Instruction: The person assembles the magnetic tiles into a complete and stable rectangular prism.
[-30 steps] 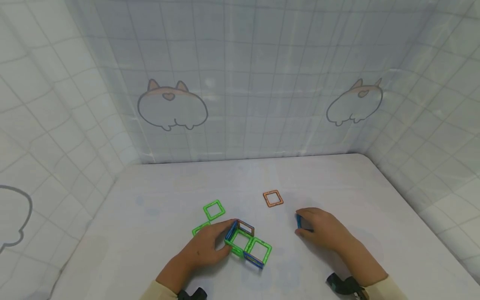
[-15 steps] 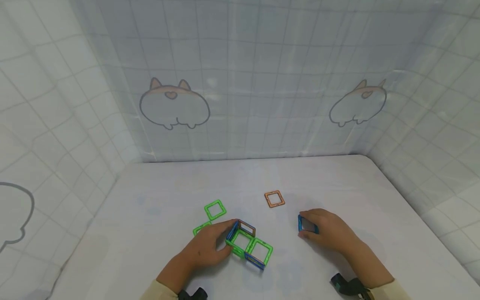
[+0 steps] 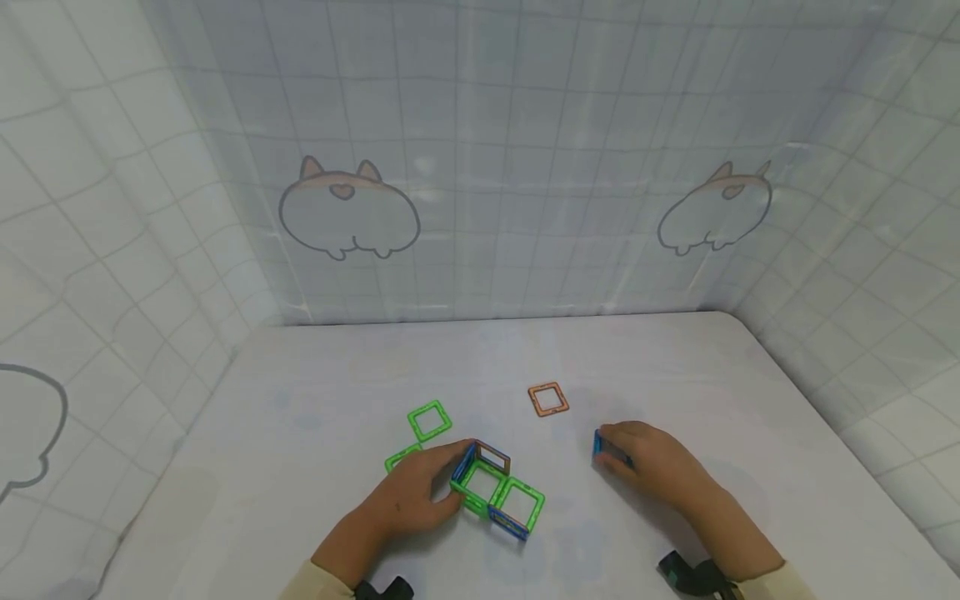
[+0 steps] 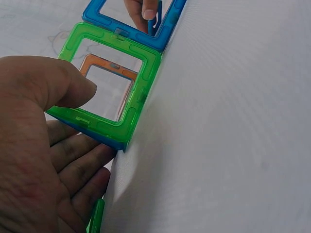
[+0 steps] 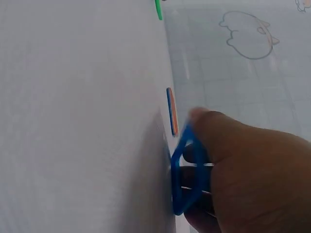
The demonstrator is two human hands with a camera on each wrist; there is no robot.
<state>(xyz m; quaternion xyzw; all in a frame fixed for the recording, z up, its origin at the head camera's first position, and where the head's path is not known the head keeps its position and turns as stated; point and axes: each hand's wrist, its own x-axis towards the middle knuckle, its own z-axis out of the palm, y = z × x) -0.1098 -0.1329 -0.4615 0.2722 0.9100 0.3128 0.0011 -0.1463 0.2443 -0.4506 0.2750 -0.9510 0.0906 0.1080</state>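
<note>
My left hand [image 3: 408, 492] holds a small build of square magnetic tiles at its left end. In the left wrist view the thumb lies over the green tile [image 4: 138, 94], with fingers behind and below. A blue tile [image 4: 104, 22] joins it at one edge, and an orange tile [image 4: 99, 62] shows through its opening. To the right, my right hand [image 3: 660, 467] pinches a separate blue magnetic tile [image 5: 176, 187] between thumb and fingers, tilted up near the table. Part of that tile is hidden by the hand.
A loose orange tile [image 3: 554, 410] lies flat beyond the build. Two green tiles lie left of it: one green tile [image 3: 437, 432] in full view, another green tile [image 3: 402, 456] partly behind my left hand. Hung cloth [image 3: 480, 208] surrounds the white table [image 3: 300, 375].
The blue tile in my right hand turned to show more of its face half a second ago, then turned back. My left hand and the build stay in place.
</note>
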